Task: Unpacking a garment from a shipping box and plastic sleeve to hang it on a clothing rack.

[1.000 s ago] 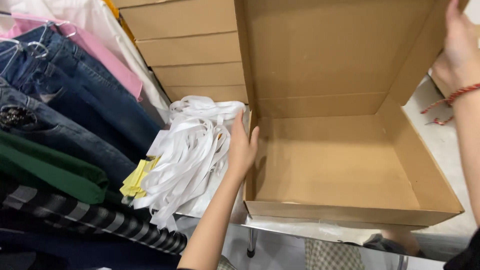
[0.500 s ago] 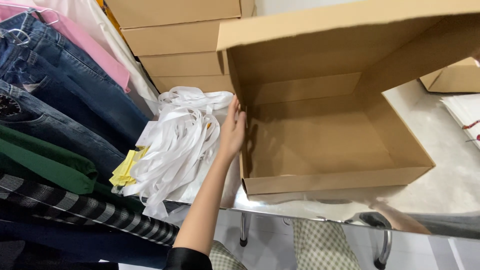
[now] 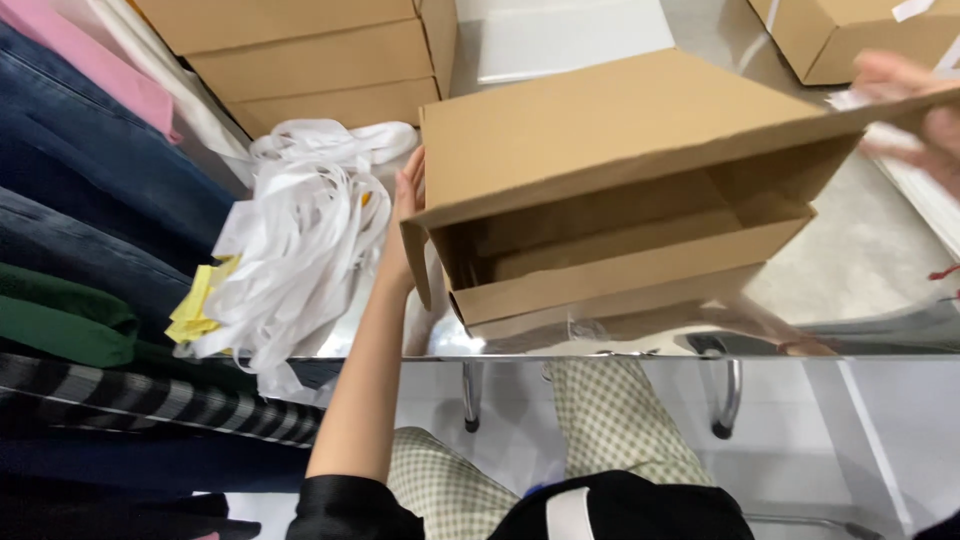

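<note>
Basically, one brown box sits mid-frame on the shiny table, its lid tilted down over the opening. Left hand lies flat against the box's left wall, fingers straight, not wrapped round anything; it looks like bracing so the box can't slide while the lid swings. Right hand is at the upper right edge, blurred, on the lid's far corner. It appears to pinch the flap, but I can't tell how tight the grip is. Inside of the box is mostly hidden by the lid; the visible part shows bare cardboard.

Counts:
- open boxes being worked: 1
- stacked flat boxes, upper left: 3 layers visible
- another box, upper right corner: 1, partly cut off
- white strap pile, left of the hand, touching the forearm area: 1 heap, strands too tangled to count
- yellow tag bundle at the heap's lower left: 1
- folded clothes along the left edge: pink, several denim, green, striped; exact count unclear.
</note>
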